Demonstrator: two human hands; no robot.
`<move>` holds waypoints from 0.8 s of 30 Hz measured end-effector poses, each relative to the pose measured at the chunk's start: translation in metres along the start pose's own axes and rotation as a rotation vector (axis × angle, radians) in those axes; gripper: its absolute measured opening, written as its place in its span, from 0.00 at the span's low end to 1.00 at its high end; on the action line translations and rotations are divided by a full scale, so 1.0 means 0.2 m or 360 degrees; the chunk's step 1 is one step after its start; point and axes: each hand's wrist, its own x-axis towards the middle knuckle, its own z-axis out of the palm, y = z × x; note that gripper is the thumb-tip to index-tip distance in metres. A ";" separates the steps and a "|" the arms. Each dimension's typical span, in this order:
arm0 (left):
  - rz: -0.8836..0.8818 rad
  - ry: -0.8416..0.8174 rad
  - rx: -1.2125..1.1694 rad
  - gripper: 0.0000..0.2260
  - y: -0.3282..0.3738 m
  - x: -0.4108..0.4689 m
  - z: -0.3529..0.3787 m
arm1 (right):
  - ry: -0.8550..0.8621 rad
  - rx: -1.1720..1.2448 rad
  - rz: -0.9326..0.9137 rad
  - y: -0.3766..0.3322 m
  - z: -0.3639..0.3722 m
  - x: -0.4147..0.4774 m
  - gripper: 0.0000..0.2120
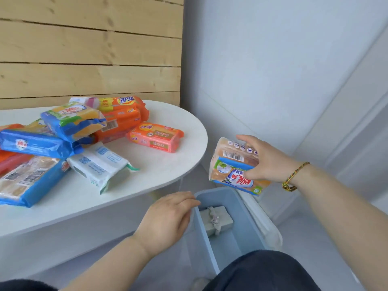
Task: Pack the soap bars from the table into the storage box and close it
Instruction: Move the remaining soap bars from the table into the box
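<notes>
Packing step, early on: carries one soap pack (233,164) across to the storage box (204,232). Grips it in the right hand (268,160), fingers (245,141) clamped over its far end and thumb pressed on the printed face, tilted, just above the box's far rim and not yet inside. Lays the left hand (168,215) against the box's near-left rim, fingers (189,201) relaxed and nearly straight, holding nothing; seemingly steadies the box.

Keeps the box open, low beside the bench (168,171), with the white lid (266,225) hanging off its right side. Shows only one thing inside: a grey block (220,217) tied with a pale knot, perhaps a bar already packed, though hard to tell.

Next, most likely: calls for lowering the pack into the free space beside the grey block, laying it flat so later ones stack, then letting go and reaching back to the bench. Leaves closing the lid for much later.

Counted on the bench:
- one pink-orange pack (155,137), lying alone
- an orange Tide stack (123,114), seemingly two
- one white pack (100,164)
- one blue-and-yellow pack (73,120), topping the pile
- one long blue pack (35,143) beneath it
- one blue-and-tan pack (27,181), nearest
- one red pack (10,158), cut off at the left edge
- one white-and-pink pack (84,100) at the back

Makes roughly nine; overlaps too much for an exact figure. Adds one pack in hand, one box, one lid.
</notes>
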 end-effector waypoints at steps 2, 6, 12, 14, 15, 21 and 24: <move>-0.0099 -0.0174 -0.0015 0.16 0.03 0.06 0.12 | -0.0016 -0.0039 0.0051 0.16 0.06 -0.01 0.40; -0.0460 -0.0654 -0.0027 0.18 -0.02 0.13 0.40 | -0.0136 -0.0155 0.0069 0.42 0.25 0.02 0.38; -0.0748 -0.1211 -0.0139 0.25 -0.11 0.14 0.71 | -0.0429 -0.0449 0.0113 0.70 0.69 0.11 0.36; -0.0727 -0.1294 -0.0129 0.25 -0.14 0.13 0.79 | -0.0500 -0.0497 0.0140 0.76 0.82 0.13 0.34; -0.0718 -0.1328 -0.0134 0.25 -0.15 0.12 0.82 | -0.0522 -0.0521 0.0135 0.79 0.88 0.14 0.34; -0.0837 -0.1375 -0.0135 0.31 -0.18 0.17 0.96 | -0.0680 -0.0531 0.0005 0.85 1.14 0.20 0.33; -0.0833 -0.1401 -0.0060 0.35 -0.20 0.17 1.01 | -0.0735 -0.0462 0.0039 0.88 1.24 0.22 0.33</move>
